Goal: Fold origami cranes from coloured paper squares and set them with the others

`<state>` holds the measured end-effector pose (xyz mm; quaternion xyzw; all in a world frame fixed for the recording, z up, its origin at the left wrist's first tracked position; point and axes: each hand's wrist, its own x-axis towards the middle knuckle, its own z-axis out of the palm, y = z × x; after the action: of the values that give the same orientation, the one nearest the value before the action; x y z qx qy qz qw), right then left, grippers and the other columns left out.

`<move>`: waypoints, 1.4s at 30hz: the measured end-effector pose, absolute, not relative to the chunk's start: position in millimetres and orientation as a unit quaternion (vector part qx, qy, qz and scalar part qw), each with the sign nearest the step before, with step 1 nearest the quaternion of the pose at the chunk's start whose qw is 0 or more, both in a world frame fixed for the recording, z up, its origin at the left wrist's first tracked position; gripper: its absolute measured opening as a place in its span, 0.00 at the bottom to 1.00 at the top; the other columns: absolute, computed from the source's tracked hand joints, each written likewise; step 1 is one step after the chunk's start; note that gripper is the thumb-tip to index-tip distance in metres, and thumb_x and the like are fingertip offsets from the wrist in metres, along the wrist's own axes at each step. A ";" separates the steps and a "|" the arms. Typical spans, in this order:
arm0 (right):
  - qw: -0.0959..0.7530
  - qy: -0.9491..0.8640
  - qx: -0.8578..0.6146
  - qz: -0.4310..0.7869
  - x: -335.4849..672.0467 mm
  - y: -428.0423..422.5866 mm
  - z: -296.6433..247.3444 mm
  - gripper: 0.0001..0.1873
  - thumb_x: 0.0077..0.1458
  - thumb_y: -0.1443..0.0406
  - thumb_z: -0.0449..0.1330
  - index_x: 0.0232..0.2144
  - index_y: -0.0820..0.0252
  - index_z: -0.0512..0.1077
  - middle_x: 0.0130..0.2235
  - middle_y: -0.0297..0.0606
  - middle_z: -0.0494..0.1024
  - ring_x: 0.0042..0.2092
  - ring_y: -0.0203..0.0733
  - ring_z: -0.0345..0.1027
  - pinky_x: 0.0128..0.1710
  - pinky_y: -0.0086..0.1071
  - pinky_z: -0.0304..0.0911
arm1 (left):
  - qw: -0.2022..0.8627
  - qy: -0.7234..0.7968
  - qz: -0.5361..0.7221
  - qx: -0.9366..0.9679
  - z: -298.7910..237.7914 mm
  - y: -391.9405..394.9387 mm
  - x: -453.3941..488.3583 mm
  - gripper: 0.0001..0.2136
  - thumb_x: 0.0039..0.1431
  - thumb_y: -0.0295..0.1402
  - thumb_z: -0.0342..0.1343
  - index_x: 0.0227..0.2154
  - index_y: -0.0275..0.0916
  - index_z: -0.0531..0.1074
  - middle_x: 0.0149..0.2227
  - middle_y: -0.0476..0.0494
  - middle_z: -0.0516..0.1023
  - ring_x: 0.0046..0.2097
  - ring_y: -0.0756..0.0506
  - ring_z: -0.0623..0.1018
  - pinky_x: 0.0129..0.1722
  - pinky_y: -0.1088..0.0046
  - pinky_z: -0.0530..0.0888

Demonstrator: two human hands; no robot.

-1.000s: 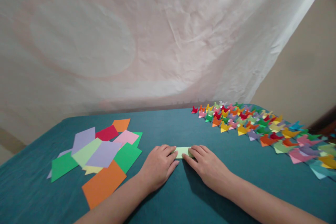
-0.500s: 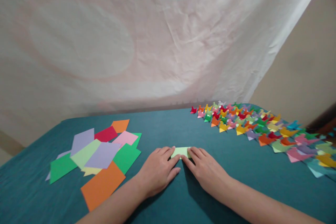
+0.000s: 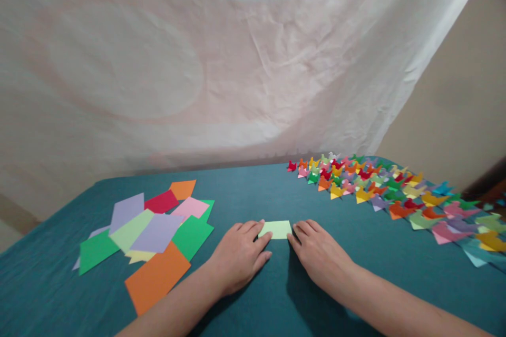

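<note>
A small light green paper [image 3: 276, 229], apparently folded into a rectangle, lies flat on the table in front of me. The fingertips of my left hand [image 3: 242, 257] press on its left end, with the thumb along the near edge. At the right end is my right hand [image 3: 321, 253], its fingers bent, slightly apart and resting by the paper's edge. Nothing shows between them; whether they still touch the paper is hard to tell.
A loose pile of coloured paper sheets [image 3: 156, 234] lies on the left, beside my left forearm. Several rows of small folded paper birds [image 3: 363, 195] stand on the right. The table has a blue-green cover [image 3: 237, 189], and a pale cloth [image 3: 237, 63] hangs behind it.
My right hand has slid a little to the right, from on top of the paper to its right edge, uncovering more of it. My left hand stays in place.
</note>
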<state>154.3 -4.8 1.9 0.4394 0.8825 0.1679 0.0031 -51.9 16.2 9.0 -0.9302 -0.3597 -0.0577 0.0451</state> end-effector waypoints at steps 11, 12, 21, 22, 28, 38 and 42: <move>0.006 0.887 0.441 0.135 152.6 -3.2 6.9 0.08 0.49 0.73 0.57 0.31 0.66 0.76 0.41 0.50 0.75 0.43 0.49 0.63 0.39 0.38 0.57 | 0.032 -0.367 -0.044 -0.929 11.7 10.3 -49.5 0.18 0.62 0.43 0.45 0.54 0.49 0.62 0.57 0.37 0.64 0.55 0.37 0.67 0.49 0.55 0.66; 0.005 0.888 0.440 0.133 152.6 -3.1 6.5 0.08 0.49 0.73 0.57 0.30 0.66 0.76 0.41 0.50 0.74 0.43 0.49 0.63 0.39 0.38 0.57 | 0.031 -0.369 -0.042 -0.928 11.9 10.0 -48.8 0.18 0.62 0.43 0.45 0.54 0.49 0.62 0.57 0.37 0.64 0.55 0.37 0.67 0.49 0.55 0.66; 0.009 0.893 0.429 0.135 152.5 -2.3 4.0 0.07 0.49 0.73 0.57 0.30 0.66 0.76 0.40 0.50 0.75 0.40 0.48 0.64 0.35 0.37 0.57 | 0.048 -0.365 -0.047 -0.929 12.2 12.9 -49.8 0.17 0.63 0.43 0.45 0.50 0.45 0.67 0.55 0.37 0.67 0.53 0.38 0.69 0.47 0.58 0.68; 0.010 0.892 0.431 0.137 152.1 -2.6 4.2 0.07 0.49 0.73 0.57 0.29 0.66 0.76 0.39 0.49 0.75 0.39 0.47 0.65 0.34 0.37 0.57 | 0.050 -0.365 -0.045 -0.928 13.8 13.4 -50.0 0.16 0.63 0.43 0.45 0.49 0.44 0.68 0.54 0.37 0.68 0.52 0.39 0.70 0.47 0.58 0.68; 0.003 0.887 0.442 0.134 150.2 -3.6 5.1 0.07 0.49 0.74 0.57 0.27 0.65 0.75 0.36 0.49 0.75 0.35 0.46 0.65 0.31 0.37 0.55 | 0.058 -0.368 -0.041 -0.927 25.9 14.3 -50.6 0.14 0.62 0.40 0.48 0.41 0.39 0.74 0.48 0.36 0.73 0.51 0.38 0.71 0.47 0.58 0.68; 0.001 0.889 0.440 0.123 152.8 -0.9 2.9 0.07 0.49 0.74 0.56 0.28 0.65 0.75 0.36 0.48 0.75 0.35 0.44 0.65 0.32 0.36 0.54 | 0.040 -0.386 -0.033 -0.921 29.1 13.6 -53.4 0.12 0.59 0.36 0.51 0.36 0.35 0.75 0.46 0.35 0.74 0.51 0.37 0.71 0.49 0.58 0.69; -0.001 0.894 0.434 0.112 154.1 3.4 1.1 0.06 0.49 0.73 0.58 0.25 0.65 0.74 0.34 0.46 0.76 0.34 0.43 0.65 0.32 0.36 0.53 | 0.034 -0.378 -0.041 -0.924 27.3 13.8 -51.9 0.11 0.59 0.35 0.50 0.34 0.34 0.75 0.43 0.36 0.75 0.49 0.39 0.72 0.49 0.59 0.69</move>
<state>154.1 3.4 1.1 0.4343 0.8937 0.1122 -0.0008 -51.9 13.8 27.3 -0.9244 -0.3776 -0.0414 0.0340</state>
